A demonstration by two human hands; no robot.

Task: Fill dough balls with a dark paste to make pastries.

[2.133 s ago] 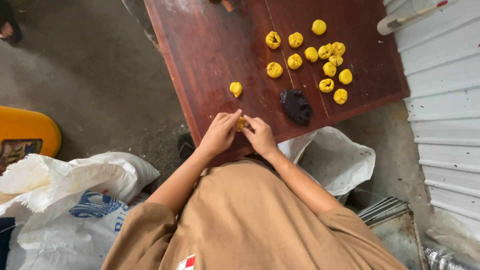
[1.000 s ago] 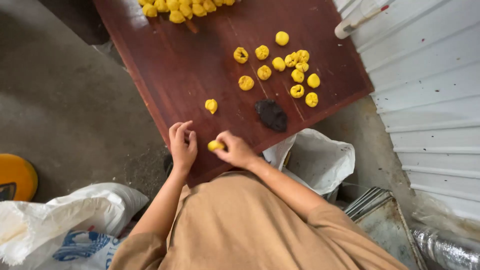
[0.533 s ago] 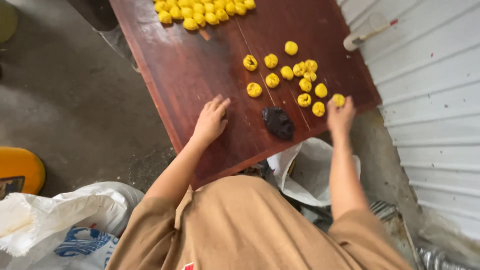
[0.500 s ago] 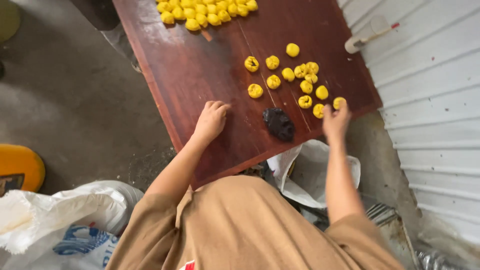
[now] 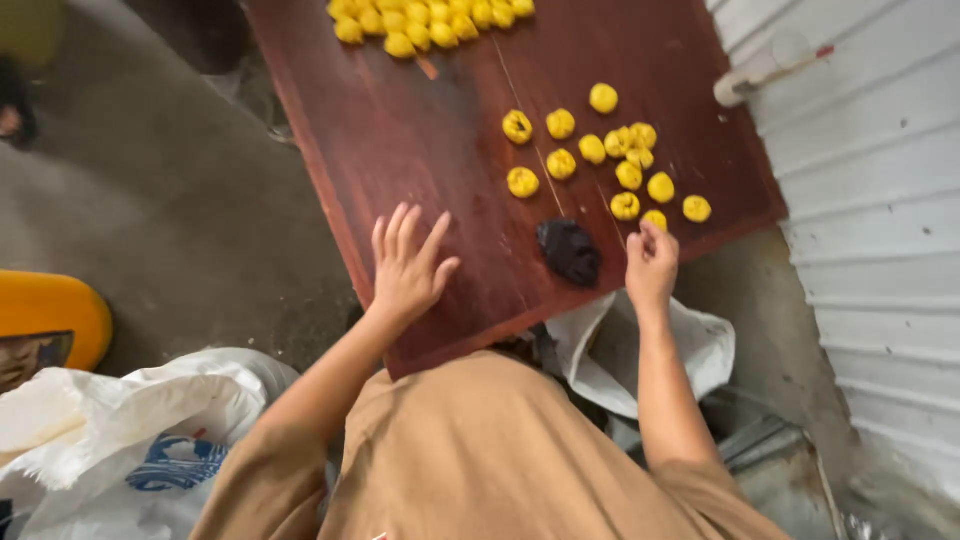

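My left hand (image 5: 405,268) lies flat with its fingers spread on the dark red wooden table (image 5: 420,140), near the front edge, holding nothing. My right hand (image 5: 650,265) hovers at the table's right front edge, fingers loosely curled and empty, its tips just below a yellow dough ball (image 5: 655,218). That ball belongs to a loose cluster of several yellow balls (image 5: 610,150). One more yellow ball (image 5: 697,208) sits apart at the right. A dark lump (image 5: 568,250) rests on the table between my hands, closer to the right one.
A long row of yellow balls (image 5: 430,15) lines the far end of the table. A white tool (image 5: 750,80) lies against the corrugated metal wall (image 5: 870,250). A white plastic bag (image 5: 620,350) hangs below the table. A white sack (image 5: 120,430) and a yellow container (image 5: 50,310) sit on the concrete floor.
Both hands were shaping a yellow ball at the front edge. The right hand carried it to the right side of the cluster and let go. The left hand flattened on the table.
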